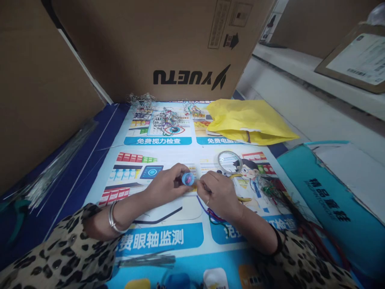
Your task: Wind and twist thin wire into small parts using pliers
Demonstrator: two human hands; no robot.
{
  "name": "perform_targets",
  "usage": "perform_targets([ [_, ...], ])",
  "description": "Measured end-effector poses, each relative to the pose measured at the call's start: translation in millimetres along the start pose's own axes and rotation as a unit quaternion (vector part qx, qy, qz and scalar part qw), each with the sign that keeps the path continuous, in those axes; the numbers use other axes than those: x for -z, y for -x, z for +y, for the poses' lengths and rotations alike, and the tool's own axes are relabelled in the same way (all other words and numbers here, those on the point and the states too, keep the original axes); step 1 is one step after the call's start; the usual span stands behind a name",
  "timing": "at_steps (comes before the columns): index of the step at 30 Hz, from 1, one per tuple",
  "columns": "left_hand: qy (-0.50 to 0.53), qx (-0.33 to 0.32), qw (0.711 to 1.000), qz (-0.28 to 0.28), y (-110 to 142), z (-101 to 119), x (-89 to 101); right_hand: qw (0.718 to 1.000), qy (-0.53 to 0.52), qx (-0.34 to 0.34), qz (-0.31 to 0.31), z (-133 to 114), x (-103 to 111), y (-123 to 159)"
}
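Left fingers (179, 167) pinch a round blue plastic cap (188, 179) at their tips, mouth tilted up and back; right fingers (207, 185) curl narrowly beside it.

Bag (251, 120): yellow, plain
Cap (188, 179): light blue
Sleeves (69, 249): tan, black leopard spots
Carton (135, 44): brown, black lettering
Bracelet (112, 217): silver
Shoebox panel (325, 196): teal, dark lettering

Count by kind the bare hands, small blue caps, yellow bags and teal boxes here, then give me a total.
Bare hands, left hand and right hand: 2
Small blue cap: 1
Yellow bag: 1
Teal box: 1
Total: 5
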State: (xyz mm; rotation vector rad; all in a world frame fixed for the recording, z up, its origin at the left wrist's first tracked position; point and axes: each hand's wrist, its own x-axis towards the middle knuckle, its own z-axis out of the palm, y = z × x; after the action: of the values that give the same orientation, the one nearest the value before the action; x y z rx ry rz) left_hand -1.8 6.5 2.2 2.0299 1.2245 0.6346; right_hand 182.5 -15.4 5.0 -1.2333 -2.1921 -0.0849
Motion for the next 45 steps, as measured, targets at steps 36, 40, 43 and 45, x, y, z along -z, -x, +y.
perform_targets([
  [36,-0.006,-0.004,1.000,-0.004,0.4,-0.2,0.4,1.000,0.007,-0.005,0.015,1.0,-2.8,-0.1],
  [40,-0.002,-0.005,1.000,-0.006,0.9,0.0,0.3,1.000,0.010,-0.002,0.014,1.3,-2.4,0.1],
  [43,-0.004,-0.003,1.000,-0.005,0.9,0.4,0.3,1.000,0.006,-0.002,0.010,1.3,-2.1,0.3],
  [45,-0.004,-0.001,1.000,-0.006,0.7,0.7,0.5,1.000,0.006,-0.004,0.005,1.0,-2.0,0.2],
])
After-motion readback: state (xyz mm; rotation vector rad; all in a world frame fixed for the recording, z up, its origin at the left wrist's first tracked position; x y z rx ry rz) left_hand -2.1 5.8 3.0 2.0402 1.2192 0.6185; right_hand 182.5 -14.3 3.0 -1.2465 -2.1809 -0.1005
